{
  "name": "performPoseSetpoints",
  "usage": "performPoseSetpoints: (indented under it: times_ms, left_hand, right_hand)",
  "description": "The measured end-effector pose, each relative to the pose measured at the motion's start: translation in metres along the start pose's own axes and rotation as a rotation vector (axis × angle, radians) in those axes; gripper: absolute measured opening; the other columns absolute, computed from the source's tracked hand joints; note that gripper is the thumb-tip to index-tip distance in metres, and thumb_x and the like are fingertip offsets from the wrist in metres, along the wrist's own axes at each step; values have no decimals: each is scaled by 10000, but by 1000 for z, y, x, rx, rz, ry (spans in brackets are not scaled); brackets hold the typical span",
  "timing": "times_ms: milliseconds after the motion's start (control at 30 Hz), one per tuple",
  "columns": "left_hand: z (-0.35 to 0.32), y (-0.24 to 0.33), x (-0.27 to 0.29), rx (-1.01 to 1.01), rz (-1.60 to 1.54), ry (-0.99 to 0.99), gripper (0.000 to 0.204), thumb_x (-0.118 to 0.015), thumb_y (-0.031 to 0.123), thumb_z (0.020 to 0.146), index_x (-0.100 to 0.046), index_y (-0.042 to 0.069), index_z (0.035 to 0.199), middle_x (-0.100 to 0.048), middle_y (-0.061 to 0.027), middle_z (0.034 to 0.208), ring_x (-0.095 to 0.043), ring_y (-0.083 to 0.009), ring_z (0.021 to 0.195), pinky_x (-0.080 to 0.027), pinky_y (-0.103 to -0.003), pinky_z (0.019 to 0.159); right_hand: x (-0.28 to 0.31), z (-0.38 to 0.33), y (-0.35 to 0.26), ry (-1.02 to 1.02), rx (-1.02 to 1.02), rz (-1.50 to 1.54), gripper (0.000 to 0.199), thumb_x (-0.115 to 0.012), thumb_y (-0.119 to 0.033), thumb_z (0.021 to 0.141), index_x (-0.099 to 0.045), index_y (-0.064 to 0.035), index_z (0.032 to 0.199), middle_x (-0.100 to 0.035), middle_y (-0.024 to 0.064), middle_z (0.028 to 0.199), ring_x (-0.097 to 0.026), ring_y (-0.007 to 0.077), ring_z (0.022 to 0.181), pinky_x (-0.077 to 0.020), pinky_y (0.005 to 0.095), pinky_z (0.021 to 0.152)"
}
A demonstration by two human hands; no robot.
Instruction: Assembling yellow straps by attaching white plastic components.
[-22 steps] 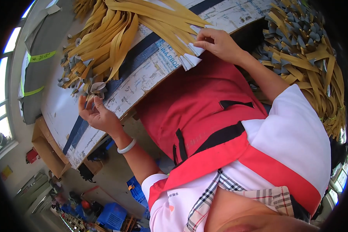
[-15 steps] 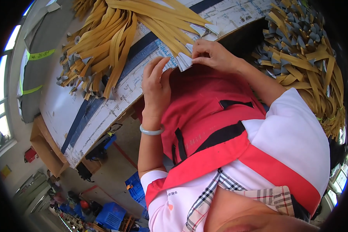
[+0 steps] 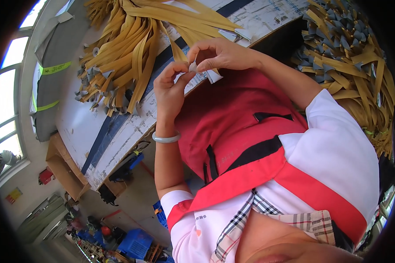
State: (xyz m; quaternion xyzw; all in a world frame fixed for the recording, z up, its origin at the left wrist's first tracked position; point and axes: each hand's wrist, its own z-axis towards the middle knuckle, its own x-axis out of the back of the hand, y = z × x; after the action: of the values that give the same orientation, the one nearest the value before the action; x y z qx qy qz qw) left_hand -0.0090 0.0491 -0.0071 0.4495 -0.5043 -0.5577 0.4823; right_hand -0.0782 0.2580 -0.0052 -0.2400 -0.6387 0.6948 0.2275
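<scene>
My left hand (image 3: 171, 87) and my right hand (image 3: 224, 55) meet at the table's near edge, thumbs and fingers pinched together. Between their fingertips is the small whitish end (image 3: 192, 67) of a mustard-yellow zipper strip (image 3: 177, 50), which runs back toward the pile. Fingers partly hide this end. Just below my right hand, white-tipped strip ends (image 3: 213, 76) hang over the table edge. More white tips (image 3: 228, 35) lie beyond my right hand. To the left, a large bundle of yellow zipper strips (image 3: 127, 52) with grey ends spreads over the table.
The worn white table (image 3: 118, 136) carries dark blue bands. At the right hangs another dense heap of yellow strips with grey tips (image 3: 338, 48). Grey fabric (image 3: 48, 87) lies along the left side, near a cardboard box (image 3: 66, 166). Blue crates (image 3: 136, 243) stand on the floor.
My right hand has moved left, off the white tips at the table edge, to meet my left hand. A single strip's end is now pinched between them. The view has shifted slightly.
</scene>
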Motion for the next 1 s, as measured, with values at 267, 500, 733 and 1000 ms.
performPoseSetpoints:
  times_ms: [267, 500, 733, 1000]
  left_hand:
    - [-6, -1, 6, 13, -150, 62, 121, -664, -82, 859, -642, 7, 937, -649, -11, 927, -583, -75, 868, -462, -216, 800]
    - [-11, -16, -2, -81, -78, 242, 88, -636, -63, 899, -620, 8, 950, -635, -2, 905, -581, -68, 819, -466, -209, 753]
    - [-20, -29, -29, -184, 200, 490, 76, -609, -62, 913, -570, 0, 935, -603, -22, 856, -586, -93, 811, -477, -223, 747]
    - [-24, 3, -4, -174, 2, 282, 118, -580, -80, 917, -615, -38, 1022, -621, -94, 1013, -658, -163, 863, -575, -285, 726]
  right_hand:
    - [-7, 18, 3, -41, -94, 21, 170, -731, -102, 860, -606, -50, 963, -602, -14, 891, -573, 54, 832, -453, 218, 725]
    - [-20, 16, 4, 74, 27, -38, 159, -744, -107, 841, -600, -43, 828, -556, -30, 819, -522, 53, 762, -437, 216, 706]
    - [-35, 22, 16, 253, 113, -297, 124, -713, -47, 816, -590, -38, 829, -558, -5, 828, -537, 87, 759, -443, 227, 689]
    - [-28, 14, 29, 285, 442, -362, 74, -668, -18, 892, -639, -25, 960, -601, 40, 956, -573, 133, 773, -477, 258, 681]
